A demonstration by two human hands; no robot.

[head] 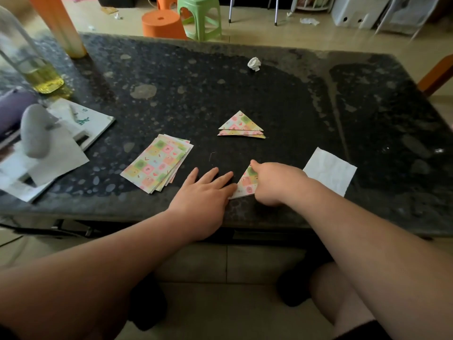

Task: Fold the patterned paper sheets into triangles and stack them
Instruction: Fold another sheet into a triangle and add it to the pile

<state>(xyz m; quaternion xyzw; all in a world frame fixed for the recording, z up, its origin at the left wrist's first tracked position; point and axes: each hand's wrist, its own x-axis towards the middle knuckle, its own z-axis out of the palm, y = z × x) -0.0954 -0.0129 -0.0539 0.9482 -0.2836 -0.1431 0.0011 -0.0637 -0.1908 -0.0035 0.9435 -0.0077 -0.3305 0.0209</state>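
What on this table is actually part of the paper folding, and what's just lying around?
Part of the job:
- pile of flat patterned sheets
- stack of finished triangles
- triangle being folded, touched by the left hand and right hand

Just lying about:
- crumpled paper ball
- white paper square
- bottle of yellow liquid
- white booklet
- green stool

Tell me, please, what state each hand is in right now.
Left hand: open, straight fingers touching the folded triangle.
Right hand: fingers curled, pressing on the folded triangle; whether it pinches it cannot be told.
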